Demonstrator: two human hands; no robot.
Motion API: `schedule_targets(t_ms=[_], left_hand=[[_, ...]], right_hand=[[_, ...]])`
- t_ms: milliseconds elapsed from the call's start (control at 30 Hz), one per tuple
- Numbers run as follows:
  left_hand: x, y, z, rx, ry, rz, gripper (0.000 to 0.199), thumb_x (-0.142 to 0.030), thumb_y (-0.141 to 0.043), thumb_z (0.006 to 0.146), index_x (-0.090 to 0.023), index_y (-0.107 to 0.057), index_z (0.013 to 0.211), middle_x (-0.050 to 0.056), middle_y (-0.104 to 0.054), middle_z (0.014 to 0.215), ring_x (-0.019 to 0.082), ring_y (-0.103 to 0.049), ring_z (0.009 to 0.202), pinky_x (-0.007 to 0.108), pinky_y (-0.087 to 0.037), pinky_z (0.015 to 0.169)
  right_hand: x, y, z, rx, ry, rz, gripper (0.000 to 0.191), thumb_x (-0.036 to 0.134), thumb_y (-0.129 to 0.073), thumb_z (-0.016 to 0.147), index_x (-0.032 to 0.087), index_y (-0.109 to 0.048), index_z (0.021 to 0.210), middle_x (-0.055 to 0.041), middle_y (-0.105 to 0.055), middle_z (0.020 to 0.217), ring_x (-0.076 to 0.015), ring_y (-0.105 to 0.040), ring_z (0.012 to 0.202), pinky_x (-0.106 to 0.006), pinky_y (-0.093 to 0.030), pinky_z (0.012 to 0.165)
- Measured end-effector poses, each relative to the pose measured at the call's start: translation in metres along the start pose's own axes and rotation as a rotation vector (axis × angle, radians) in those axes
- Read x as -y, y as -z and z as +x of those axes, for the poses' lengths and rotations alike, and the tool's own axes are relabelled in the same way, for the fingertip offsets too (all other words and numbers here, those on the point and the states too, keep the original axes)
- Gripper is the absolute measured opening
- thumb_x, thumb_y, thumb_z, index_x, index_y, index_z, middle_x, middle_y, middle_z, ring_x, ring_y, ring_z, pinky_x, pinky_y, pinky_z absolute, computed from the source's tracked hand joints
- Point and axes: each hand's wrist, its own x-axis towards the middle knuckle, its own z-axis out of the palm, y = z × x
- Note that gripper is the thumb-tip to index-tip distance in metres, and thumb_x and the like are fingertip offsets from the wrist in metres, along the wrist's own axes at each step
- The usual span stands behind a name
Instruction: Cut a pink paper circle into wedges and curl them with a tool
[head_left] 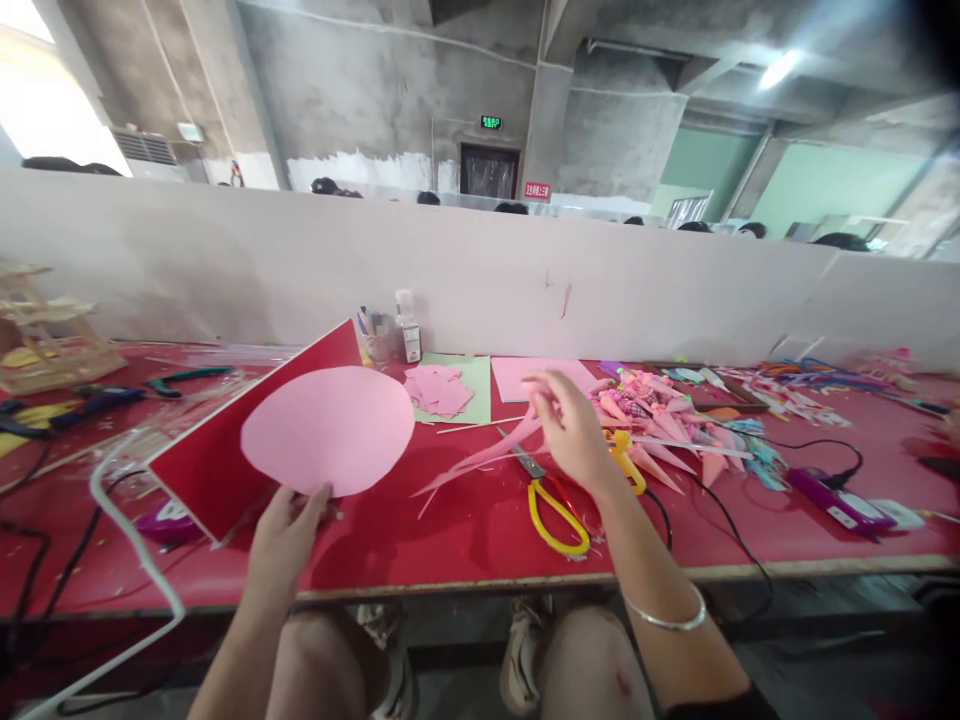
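A: Where do we have the pink paper round (pixel 328 430)?

B: Left of the scissors (pixel 533 492), raised over the worktop (pixel 450 550); our left hand (pixel 289 530) pinches its lower edge, thumb and fingers closed on it.

A: How do we hold it well?

B: We'd best grip lightly at the rim, so the paper doesn't crease, with the loose strips (pixel 516 437) clear of the scissors.

A: And our right hand (pixel 566 430)?

B: Near the scissors' blades, fingers loosely curled, partly apart. We can't tell whether they hold the strips, whose upper ends pass behind. The round hides some left fingertips too.
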Motion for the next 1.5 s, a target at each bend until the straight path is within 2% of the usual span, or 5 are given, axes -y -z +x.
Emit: schedule_targets(t_ms=[400, 667, 1133, 1333, 1500], left_hand=[[-0.04, -0.043, -0.019, -0.002, -0.395, 0.476, 0.069, -0.046, -0.044, 0.075, -0.009, -0.027, 0.131, 0.019, -0.05, 0.117, 0.03, -0.043, 0.115, 0.042, -0.038, 0.091], [-0.136, -0.068, -0.062, 0.78, -0.395, 0.441, 0.072, -0.056, -0.038, 0.078, -0.017, -0.022, 0.136, 0.011, -0.027, 0.141, 0.029, -0.025, 0.128, 0.047, -0.024, 0.102], [-0.107, -0.107, -0.057, 0.658, -0.502, 0.553, 0.034, -0.043, -0.039, 0.081, -0.016, -0.058, 0.09, 0.005, -0.064, 0.078, 0.019, -0.058, 0.073, 0.026, -0.039, 0.059], [-0.099, -0.102, -0.044, 0.769, -0.571, 0.589, 0.032, -0.034, -0.034, 0.083, -0.018, -0.054, 0.063, 0.001, -0.055, 0.057, 0.014, -0.047, 0.052, 0.023, -0.027, 0.049], [-0.093, -0.093, -0.036, 0.855, -0.639, 0.528, 0.024, -0.032, -0.046, 0.076, -0.018, -0.058, 0.06, 0.001, -0.059, 0.058, 0.013, -0.049, 0.051, 0.023, -0.032, 0.05]], right_hand=[[0.039, 0.036, 0.031, 0.055, 0.108, 0.139, 0.018, 0.019, -0.041, 0.088, 0.02, -0.055, 0.1, -0.0015, -0.057, 0.092, -0.0095, -0.054, 0.076, -0.023, -0.043, 0.067], [0.072, 0.02, 0.036, 0.134, 0.207, -0.054, 0.02, 0.01, -0.042, 0.084, 0.017, -0.057, 0.094, -0.0021, -0.059, 0.091, -0.0115, -0.054, 0.084, -0.024, -0.041, 0.073], [0.067, 0.007, 0.04, 0.048, 0.051, 0.183, 0.016, 0.015, -0.036, 0.087, 0.018, -0.05, 0.096, -0.0001, -0.057, 0.084, -0.0058, -0.054, 0.061, -0.02, -0.044, 0.059], [0.043, 0.011, 0.032, -0.001, 0.194, -0.408, 0.018, 0.014, -0.043, 0.084, 0.015, -0.053, 0.099, -0.0111, -0.052, 0.102, -0.0194, -0.052, 0.09, -0.032, -0.044, 0.072], [0.04, 0.001, -0.002, 0.512, 0.566, -0.511, 0.018, 0.026, -0.048, 0.084, 0.015, -0.056, 0.095, -0.011, -0.055, 0.103, -0.0232, -0.048, 0.1, -0.043, -0.032, 0.093]])
